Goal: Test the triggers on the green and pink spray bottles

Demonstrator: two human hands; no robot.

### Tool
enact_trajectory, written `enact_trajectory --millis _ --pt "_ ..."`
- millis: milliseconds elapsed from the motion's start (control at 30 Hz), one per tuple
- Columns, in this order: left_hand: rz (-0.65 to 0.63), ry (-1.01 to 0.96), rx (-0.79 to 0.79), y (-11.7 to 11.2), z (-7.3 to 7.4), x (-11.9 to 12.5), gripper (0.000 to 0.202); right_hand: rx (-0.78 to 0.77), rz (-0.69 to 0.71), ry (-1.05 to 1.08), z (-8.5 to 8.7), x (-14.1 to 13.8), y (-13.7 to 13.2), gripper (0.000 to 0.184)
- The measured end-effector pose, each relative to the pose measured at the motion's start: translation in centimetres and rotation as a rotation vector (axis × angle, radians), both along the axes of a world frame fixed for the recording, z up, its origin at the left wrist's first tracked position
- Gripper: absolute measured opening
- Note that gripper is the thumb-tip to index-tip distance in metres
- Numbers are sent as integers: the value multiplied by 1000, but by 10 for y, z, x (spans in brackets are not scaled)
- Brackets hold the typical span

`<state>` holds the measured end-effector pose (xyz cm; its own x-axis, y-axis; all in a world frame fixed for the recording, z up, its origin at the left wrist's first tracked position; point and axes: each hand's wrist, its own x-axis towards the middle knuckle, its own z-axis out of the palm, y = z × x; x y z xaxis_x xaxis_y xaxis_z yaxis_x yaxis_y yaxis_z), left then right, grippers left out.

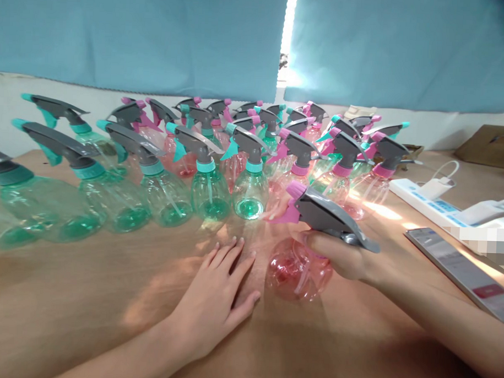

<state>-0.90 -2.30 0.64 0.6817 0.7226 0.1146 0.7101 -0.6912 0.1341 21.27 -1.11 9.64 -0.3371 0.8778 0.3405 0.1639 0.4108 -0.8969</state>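
Note:
My right hand is wrapped round the neck of a pink spray bottle, whose grey and pink trigger head points up and to the left. The bottle's clear pink body hangs just over or rests on the wooden table; I cannot tell which. Flat on the tabletop lies my left hand, fingers spread, holding nothing, to the left of that bottle. Right beyond my hands stand a green spray bottle and another green spray bottle with turquoise collars.
Several more green and pink spray bottles stand in rows across the back and left. At the right are a white power strip with plugs and a phone. A brown box-like object sits far right, near blue blinds.

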Motion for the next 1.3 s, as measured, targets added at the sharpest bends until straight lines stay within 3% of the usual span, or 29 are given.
enact_trajectory --millis 200,333,433,667,900,1300 --pt "-2 -33 -1 1 -1 -1 52 43 -124 -90 -3 0 1 9" --pt "-1 -26 -9 1 -1 -1 52 88 -114 -73 -8 3 4 33" --pt "2 6 -7 0 1 0 52 46 -55 -65 -11 4 4 41" --pt "2 17 -16 0 2 2 53 30 -77 -67 -17 7 2 38" --pt "6 12 -29 1 1 0 52 -20 -19 -76 -8 3 2 34" --pt "-3 -16 -6 1 -2 -1 53 -10 -51 -73 -4 1 2 28"
